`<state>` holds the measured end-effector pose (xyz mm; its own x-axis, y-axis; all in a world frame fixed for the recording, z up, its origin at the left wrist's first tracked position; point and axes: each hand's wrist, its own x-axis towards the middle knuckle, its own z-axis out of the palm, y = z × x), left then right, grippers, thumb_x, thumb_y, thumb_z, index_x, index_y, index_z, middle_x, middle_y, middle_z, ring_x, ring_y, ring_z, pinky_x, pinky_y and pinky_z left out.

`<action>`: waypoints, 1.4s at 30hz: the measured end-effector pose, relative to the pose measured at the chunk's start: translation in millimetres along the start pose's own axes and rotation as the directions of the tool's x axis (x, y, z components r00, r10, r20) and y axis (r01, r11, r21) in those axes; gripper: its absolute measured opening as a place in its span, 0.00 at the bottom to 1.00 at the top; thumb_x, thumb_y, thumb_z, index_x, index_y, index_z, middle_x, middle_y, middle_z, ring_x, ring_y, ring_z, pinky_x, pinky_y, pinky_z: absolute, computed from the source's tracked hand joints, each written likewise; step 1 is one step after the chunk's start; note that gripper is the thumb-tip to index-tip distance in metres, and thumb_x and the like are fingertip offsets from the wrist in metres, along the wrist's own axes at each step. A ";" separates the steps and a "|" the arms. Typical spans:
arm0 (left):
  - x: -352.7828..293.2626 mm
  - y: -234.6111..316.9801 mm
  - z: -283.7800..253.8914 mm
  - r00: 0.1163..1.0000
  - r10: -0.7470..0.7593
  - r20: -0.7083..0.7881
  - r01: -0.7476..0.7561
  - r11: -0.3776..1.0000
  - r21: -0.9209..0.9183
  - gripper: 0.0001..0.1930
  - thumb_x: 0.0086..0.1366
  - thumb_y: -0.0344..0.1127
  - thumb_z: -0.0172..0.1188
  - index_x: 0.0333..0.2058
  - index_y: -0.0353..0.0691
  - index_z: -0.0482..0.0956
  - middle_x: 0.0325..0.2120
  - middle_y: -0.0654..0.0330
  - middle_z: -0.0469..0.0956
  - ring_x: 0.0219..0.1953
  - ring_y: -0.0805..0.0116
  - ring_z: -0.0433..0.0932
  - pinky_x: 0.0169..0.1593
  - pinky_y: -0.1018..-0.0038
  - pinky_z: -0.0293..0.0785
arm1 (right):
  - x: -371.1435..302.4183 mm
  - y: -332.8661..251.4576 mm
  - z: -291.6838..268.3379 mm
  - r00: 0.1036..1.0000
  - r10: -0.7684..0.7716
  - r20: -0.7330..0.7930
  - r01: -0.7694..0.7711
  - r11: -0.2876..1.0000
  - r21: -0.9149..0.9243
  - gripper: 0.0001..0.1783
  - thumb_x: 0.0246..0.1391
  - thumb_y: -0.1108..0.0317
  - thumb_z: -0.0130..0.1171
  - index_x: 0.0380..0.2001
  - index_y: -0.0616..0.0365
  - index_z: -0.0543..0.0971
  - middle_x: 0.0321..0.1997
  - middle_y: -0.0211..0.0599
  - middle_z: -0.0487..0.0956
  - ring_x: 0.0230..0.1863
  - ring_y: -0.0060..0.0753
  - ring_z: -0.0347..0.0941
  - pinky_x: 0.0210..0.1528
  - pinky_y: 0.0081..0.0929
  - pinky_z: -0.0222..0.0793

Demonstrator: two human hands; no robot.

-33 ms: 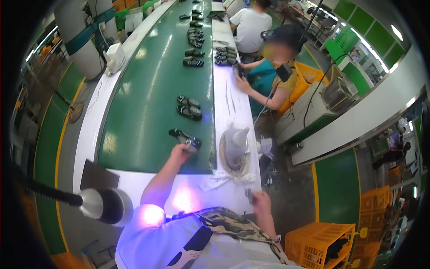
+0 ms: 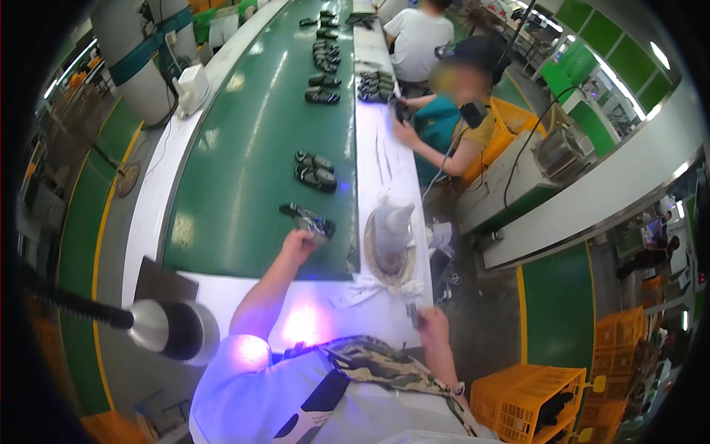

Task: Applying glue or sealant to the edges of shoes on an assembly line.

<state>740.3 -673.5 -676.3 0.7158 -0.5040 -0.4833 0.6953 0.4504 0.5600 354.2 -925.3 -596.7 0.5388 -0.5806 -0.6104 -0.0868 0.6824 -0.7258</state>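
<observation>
A sandal pair (image 2: 315, 170) lies on the belt (image 2: 244, 163), left of the cone (image 2: 392, 233).

On the green conveyor belt (image 2: 244, 148) I count one pair of dark sandals (image 2: 315, 170) lying just beyond the single dark sandal (image 2: 309, 220) at my left hand (image 2: 297, 242). Farther up the belt lies one more pair (image 2: 323, 88), then a run too small to count. Beside the belt's right edge: one pale cone-shaped stand (image 2: 392, 233), two seated co-workers, two orange crates (image 2: 529, 396). My hands: two.
</observation>
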 end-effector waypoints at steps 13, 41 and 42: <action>-169.2 32.0 22.1 0.925 0.080 0.371 -0.117 0.990 0.078 0.30 0.54 0.35 0.69 0.55 0.34 0.70 0.49 0.54 0.78 0.52 0.60 0.78 0.59 0.64 0.73 | 43.7 -33.1 114.1 0.925 -0.023 0.379 0.062 0.994 -0.091 0.10 0.53 0.76 0.64 0.37 0.59 0.74 0.34 0.32 0.78 0.32 0.26 0.76 0.35 0.24 0.74; -284.0 15.7 118.0 0.414 0.542 0.731 -0.594 -0.448 0.668 0.21 0.50 0.26 0.70 0.45 0.33 0.76 0.46 0.44 0.80 0.48 0.47 0.82 0.51 0.62 0.79 | -35.0 -47.5 235.4 0.481 0.055 0.875 0.148 0.979 -0.142 0.12 0.48 0.79 0.67 0.30 0.57 0.73 0.34 0.30 0.76 0.31 0.21 0.72 0.32 0.21 0.69; -282.7 13.7 119.5 0.454 0.547 0.704 -0.557 -0.442 0.703 0.22 0.49 0.27 0.71 0.45 0.35 0.76 0.45 0.45 0.81 0.48 0.48 0.82 0.50 0.63 0.80 | -35.5 -48.5 233.2 0.450 0.043 0.892 0.145 0.982 -0.121 0.12 0.48 0.79 0.67 0.30 0.57 0.73 0.34 0.30 0.76 0.31 0.21 0.72 0.32 0.21 0.69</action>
<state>539.7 -612.8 -451.6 0.6597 -0.5011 0.5601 -0.7515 -0.4360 0.4951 534.7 -834.2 -465.8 0.9861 0.1643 -0.0231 -0.1084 0.5326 -0.8394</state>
